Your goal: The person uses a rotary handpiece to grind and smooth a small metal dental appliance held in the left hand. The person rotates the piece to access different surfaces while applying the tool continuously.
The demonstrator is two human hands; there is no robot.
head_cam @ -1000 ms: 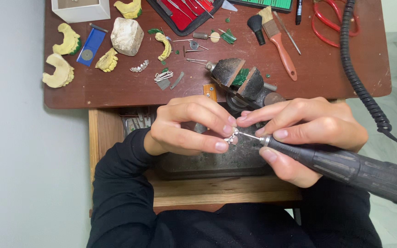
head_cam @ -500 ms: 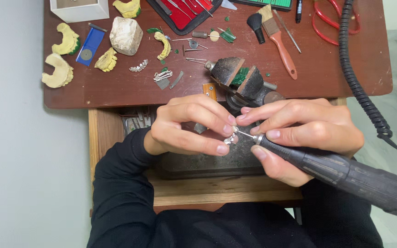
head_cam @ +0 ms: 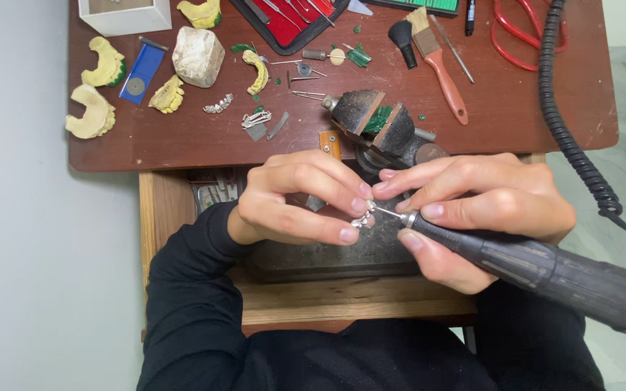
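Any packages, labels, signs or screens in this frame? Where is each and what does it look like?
White box: far left corner of the table, square, open top.
Blue packet: left on the table among yellow casts, flat rectangle with a round grey disc.
Red-lined case: far middle edge, open, dark rim, holding metal tools.
No signs or screens.

Shiny metal casting [head_cam: 361, 219], matt dark handpiece [head_cam: 545, 271], wooden bench [head_cam: 182, 145].

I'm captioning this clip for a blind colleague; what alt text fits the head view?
The left hand pinches a small silvery metal piece while the right hand holds a dark grey rotary handpiece with its tip against the piece, over a wooden drawer. Behind, a reddish-brown desk holds yellow dental casts and a small dark vise.
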